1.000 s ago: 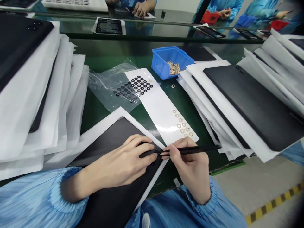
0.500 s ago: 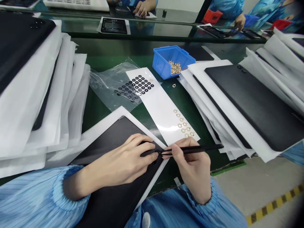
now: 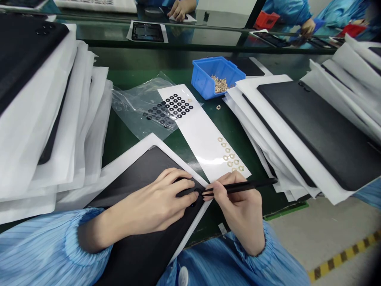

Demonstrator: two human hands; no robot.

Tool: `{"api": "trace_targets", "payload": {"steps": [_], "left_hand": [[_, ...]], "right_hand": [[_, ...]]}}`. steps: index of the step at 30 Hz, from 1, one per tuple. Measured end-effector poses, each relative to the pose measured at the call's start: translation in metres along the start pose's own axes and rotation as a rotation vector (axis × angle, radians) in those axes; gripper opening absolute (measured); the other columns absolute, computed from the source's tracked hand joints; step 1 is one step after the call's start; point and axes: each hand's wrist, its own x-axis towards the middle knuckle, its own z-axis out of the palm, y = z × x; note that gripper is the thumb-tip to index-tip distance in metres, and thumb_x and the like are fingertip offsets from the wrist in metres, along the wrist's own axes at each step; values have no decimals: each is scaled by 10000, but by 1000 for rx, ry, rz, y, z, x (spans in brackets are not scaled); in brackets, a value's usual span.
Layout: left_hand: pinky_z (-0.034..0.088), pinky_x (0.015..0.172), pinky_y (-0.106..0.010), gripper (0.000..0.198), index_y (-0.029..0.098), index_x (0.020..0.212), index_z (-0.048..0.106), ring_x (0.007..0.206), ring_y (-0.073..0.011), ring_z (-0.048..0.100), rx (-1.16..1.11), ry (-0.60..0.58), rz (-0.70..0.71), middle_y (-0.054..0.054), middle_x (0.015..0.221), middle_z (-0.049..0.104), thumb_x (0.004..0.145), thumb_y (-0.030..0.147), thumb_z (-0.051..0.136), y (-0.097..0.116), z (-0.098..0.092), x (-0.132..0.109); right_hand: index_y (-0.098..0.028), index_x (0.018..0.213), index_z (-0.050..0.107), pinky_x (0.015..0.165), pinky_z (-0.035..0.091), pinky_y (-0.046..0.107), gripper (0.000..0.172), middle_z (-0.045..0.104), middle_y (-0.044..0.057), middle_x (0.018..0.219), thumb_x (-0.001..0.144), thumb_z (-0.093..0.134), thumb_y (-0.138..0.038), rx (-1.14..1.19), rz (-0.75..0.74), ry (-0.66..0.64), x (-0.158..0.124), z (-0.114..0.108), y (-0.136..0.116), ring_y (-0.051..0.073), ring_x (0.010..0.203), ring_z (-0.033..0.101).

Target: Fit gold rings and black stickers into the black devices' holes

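Head view, lower centre: the right hand (image 3: 241, 206) pinches black tweezers (image 3: 250, 186), long axis pointing leftward onto the black panel (image 3: 139, 176), tips just beside the flat, unclosed left hand (image 3: 156, 204).

Green bench (image 3: 119, 146): black panel (image 3: 139, 171) on paper (image 3: 125, 163), blue bin (image 3: 203, 81), loose ring (image 3: 218, 107).

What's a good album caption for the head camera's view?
Left hand rests on a black panel while the right hand holds black tweezers near its corner.
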Motion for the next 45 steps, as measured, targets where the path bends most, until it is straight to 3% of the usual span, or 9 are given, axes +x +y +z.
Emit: {"api": "trace_targets", "payload": {"steps": [5,14,22,27,31,35,39,42,45], "left_hand": [[402,995,-408,240,92,1122,582,1167,-261,454,2,-5,-1,-123,1083,600,930,120,441,-1,0,0],[404,996,-408,247,87,1131,581,1162,-262,454,-8,-7,-2,-116,1089,603,935,123,436,2,-2,-1],[443,957,-347,174,72,979,613,1103,-230,482,-57,92,-53,-108,1011,615,929,102,448,-1,4,-3],[449,941,-343,176,71,948,617,1066,-219,497,-46,99,-90,-113,976,600,925,97,445,0,3,0],[455,899,-352,180,78,911,608,1004,-213,511,-19,126,-158,-108,956,589,920,97,429,-1,2,1],[457,856,-350,169,96,879,590,934,-203,512,18,111,-171,-98,945,576,912,113,425,-1,2,0],[460,828,-331,161,112,856,577,876,-188,509,72,106,-171,-83,913,569,909,122,426,2,4,-1],[469,801,-319,152,126,828,568,842,-182,509,117,142,-187,-69,883,572,899,128,433,2,4,-1],[475,783,-347,152,150,772,548,832,-199,504,221,309,-339,-61,825,575,882,156,442,-13,0,-1]], "right_hand": [[-188,720,556,567,601,262,159,635,17,684,877,571,-213,25,11,7,0,-2,1,157,594,681],[-183,745,568,577,573,224,135,607,-4,673,880,573,-174,-17,-97,23,-2,0,3,126,614,671],[-174,756,575,574,554,227,120,609,-3,670,876,583,-167,-54,-157,17,-2,1,2,124,603,666],[-166,715,576,555,556,210,174,609,1,645,885,571,-200,-25,-168,-50,0,-3,-12,122,568,670],[-179,701,547,553,545,218,172,619,-3,647,857,607,-218,-107,-304,-59,25,-3,-37,135,574,675],[-180,711,536,555,536,254,190,643,-7,593,847,618,-284,-130,-393,-160,82,23,-58,163,549,675],[-169,649,534,585,499,252,240,636,0,552,866,578,-262,-275,-487,-266,131,69,-56,158,556,658],[-160,600,523,636,471,266,284,638,37,619,872,572,-229,-494,-564,-302,143,92,-43,165,618,634],[-144,630,559,665,453,264,229,645,60,707,832,636,-220,-574,-617,-345,142,97,-35,169,672,617]]}}
